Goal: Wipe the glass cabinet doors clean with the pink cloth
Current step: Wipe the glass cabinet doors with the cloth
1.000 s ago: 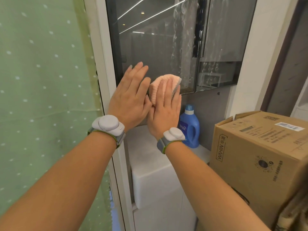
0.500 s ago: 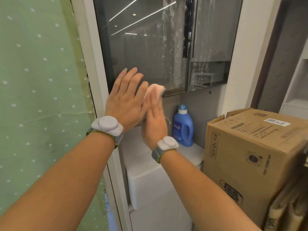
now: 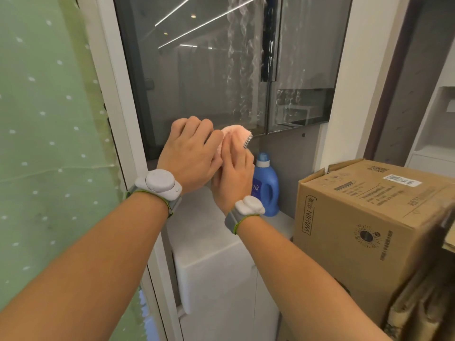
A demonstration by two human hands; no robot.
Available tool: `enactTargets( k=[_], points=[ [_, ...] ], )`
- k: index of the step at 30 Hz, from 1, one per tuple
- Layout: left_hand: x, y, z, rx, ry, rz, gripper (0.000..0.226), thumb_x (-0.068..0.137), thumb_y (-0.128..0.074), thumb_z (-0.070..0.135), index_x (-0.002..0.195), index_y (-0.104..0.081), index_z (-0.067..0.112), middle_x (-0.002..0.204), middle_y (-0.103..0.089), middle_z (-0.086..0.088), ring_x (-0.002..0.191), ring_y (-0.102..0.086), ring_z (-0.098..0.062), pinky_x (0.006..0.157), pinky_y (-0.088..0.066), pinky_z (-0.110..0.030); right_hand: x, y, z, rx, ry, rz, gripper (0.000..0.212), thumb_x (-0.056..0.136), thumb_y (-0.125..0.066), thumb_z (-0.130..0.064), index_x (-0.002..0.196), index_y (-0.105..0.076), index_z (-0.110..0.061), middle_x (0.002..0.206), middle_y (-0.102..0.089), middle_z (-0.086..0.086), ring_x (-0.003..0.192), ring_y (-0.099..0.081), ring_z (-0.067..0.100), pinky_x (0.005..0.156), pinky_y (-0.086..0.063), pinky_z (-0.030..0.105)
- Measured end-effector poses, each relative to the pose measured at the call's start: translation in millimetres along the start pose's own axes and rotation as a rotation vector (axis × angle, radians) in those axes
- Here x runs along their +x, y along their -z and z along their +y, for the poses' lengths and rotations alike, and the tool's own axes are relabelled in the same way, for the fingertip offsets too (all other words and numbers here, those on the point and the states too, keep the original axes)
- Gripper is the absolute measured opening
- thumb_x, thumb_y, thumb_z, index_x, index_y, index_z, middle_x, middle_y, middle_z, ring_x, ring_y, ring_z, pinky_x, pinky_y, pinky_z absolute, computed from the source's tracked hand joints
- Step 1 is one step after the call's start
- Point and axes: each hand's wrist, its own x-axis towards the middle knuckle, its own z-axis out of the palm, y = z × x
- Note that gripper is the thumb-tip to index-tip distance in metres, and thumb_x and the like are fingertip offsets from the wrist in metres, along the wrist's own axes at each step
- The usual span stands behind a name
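The left glass cabinet door is dark and reflective, with smeary streaks down its right side. The right glass door joins it at a dark vertical frame. The pink cloth, with a grey mesh edge, is bunched at the left door's lower edge. My right hand grips the cloth from below. My left hand has its fingers curled onto the cloth's left side. Most of the cloth is hidden between the two hands.
A blue detergent bottle stands on a white ledge under the doors. A large cardboard box sits at the right. A green dotted curtain hangs at the left beside a white frame.
Both hands have dropped from flat against the glass to the door's lower edge. My left hand's fingers have curled from spread open onto the cloth. The cloth is now bunched between the hands.
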Motion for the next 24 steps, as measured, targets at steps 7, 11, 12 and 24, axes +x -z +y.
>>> enactTargets(
  k=[7,11,12,24],
  points=[
    [7.9,-9.3,6.4,-0.045,-0.022,-0.020,0.010,0.082,-0.057,0.015,0.086,-0.059,0.006,0.083,-0.054,-0.012,0.075,-0.052,-0.034,0.072,-0.043,-0.045,32.8,8.3,44.2,0.043,-0.365,-0.006,0.065,0.091,-0.059,-0.008,0.154,-0.042,-0.005,0.156,-0.045,0.015,0.121,-0.051,0.046,0.099,-0.045,0.054],
    [9.6,-17.1,12.0,-0.010,-0.042,-0.023,0.010,0.085,-0.056,0.019,0.084,-0.057,0.009,0.082,-0.054,-0.011,0.075,-0.052,-0.033,0.071,-0.040,-0.046,8.1,2.8,27.1,0.063,-0.054,0.003,0.059,0.091,-0.060,-0.013,0.148,-0.050,-0.002,0.153,-0.051,0.016,0.107,-0.059,0.047,0.089,-0.050,0.049],
    [10.1,-19.1,15.5,-0.018,-0.058,-0.020,0.010,0.086,-0.055,0.019,0.085,-0.057,0.009,0.081,-0.054,-0.011,0.075,-0.052,-0.032,0.070,-0.041,-0.046,2.5,0.8,26.3,0.082,-0.022,-0.012,0.057,0.095,-0.059,-0.018,0.150,-0.049,-0.004,0.154,-0.050,0.015,0.110,-0.059,0.045,0.090,-0.049,0.047],
    [33.2,-43.4,44.8,-0.124,-0.104,-0.115,0.012,0.084,-0.051,0.016,0.084,-0.059,0.006,0.078,-0.054,-0.013,0.072,-0.051,-0.032,0.063,-0.040,-0.044,23.7,8.8,68.8,0.181,-0.115,-0.125,0.055,0.090,-0.053,-0.017,0.145,-0.054,-0.013,0.155,-0.043,0.003,0.143,-0.040,0.022,0.116,-0.037,0.035]
  ],
)
